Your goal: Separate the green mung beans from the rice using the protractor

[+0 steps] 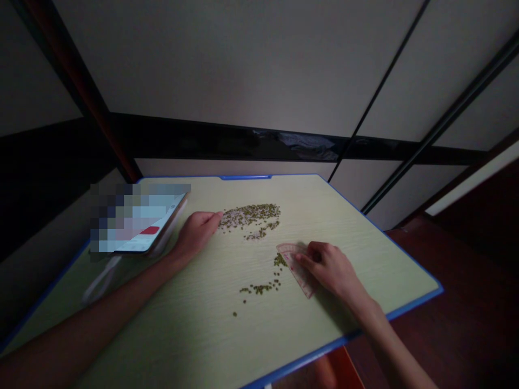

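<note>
With the far edge of the bench (194,329) taken as 12 o'clock, a clear ruler (300,275) is found toward 4 o'clock from the middle. It is gripped at its right side between the thumb and bent fingers of the right hand (330,265); red markings are carried on it, and its top edge is curved. A small cluster of green grains (279,260) is gathered at 9 o'clock of the ruler, right beside its slanted edge. From that cluster a thin trail of grains (261,289) is strung toward 7 o'clock, and a stray grain (234,314) is left beyond its end.

The main spread of grains (263,209) is laid near 12 o'clock of the bench's middle, with pale bits mixed in, and a smaller patch (261,232) is scattered just at its 6 o'clock side. At the 9 o'clock end of the spread, the left hand (198,229) is placed with its fingers curled in and thumb and fingertips brought together; whether anything is pinched there cannot be told.

Toward 10 o'clock a lit tablet (156,227) is set in a brown-edged case, its screen partly blurred, and a whitish strap (101,278) is seen at its 7 o'clock side. The bench is bordered in blue.
</note>
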Tool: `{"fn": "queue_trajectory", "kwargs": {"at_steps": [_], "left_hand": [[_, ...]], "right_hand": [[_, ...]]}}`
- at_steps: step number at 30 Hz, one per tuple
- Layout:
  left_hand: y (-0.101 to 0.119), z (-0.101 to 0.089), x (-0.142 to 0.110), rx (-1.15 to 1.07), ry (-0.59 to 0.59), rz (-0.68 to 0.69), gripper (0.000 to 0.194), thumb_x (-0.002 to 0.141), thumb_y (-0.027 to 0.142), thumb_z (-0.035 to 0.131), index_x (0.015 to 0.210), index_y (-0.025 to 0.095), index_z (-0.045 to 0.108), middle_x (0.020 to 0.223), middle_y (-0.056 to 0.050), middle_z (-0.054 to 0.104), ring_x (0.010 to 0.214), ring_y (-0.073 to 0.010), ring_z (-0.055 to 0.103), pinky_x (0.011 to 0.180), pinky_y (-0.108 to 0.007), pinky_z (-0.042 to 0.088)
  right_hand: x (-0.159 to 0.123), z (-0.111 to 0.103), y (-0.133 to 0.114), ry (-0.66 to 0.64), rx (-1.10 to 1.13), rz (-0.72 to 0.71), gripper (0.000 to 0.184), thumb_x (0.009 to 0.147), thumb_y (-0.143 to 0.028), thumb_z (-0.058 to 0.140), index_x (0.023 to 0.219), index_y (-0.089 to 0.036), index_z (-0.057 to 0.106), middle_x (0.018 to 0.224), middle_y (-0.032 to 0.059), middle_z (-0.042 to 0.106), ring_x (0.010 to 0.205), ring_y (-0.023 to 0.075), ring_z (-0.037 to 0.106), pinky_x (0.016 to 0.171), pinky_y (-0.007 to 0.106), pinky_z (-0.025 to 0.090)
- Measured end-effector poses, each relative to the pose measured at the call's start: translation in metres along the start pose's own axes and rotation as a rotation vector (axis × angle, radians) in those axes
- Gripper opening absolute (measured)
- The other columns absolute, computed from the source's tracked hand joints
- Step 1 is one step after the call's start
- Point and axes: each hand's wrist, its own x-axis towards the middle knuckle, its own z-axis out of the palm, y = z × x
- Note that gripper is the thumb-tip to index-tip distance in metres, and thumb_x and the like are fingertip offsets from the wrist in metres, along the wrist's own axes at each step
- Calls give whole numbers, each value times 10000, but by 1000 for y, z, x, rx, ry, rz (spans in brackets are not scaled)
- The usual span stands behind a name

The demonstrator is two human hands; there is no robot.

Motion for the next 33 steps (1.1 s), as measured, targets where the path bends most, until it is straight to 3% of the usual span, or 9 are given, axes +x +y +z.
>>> {"fn": "queue_trajectory", "kwargs": {"at_steps": [12, 33], "left_hand": [[-8, 2, 4, 6, 0, 29, 379, 720, 419, 384, 412, 206, 327, 350, 67, 289, 395, -103, 317, 453, -242, 206], [-10, 4, 4, 5, 21, 77, 374, 727, 415, 382, 418, 220, 307, 387, 54, 274, 424, -115, 312, 457, -262, 203]], "right_hand": [[-4, 5, -35, -63, -6, -91, 285, 772, -409, 475, 632, -176, 563, 626, 55, 619, 558, 153, 512, 503, 252, 250], [-11, 16, -84, -166, 71, -399, 287, 752, -448, 536, 643, -186, 582, 591, 28, 593, 541, 128, 489, 521, 253, 243]]}}
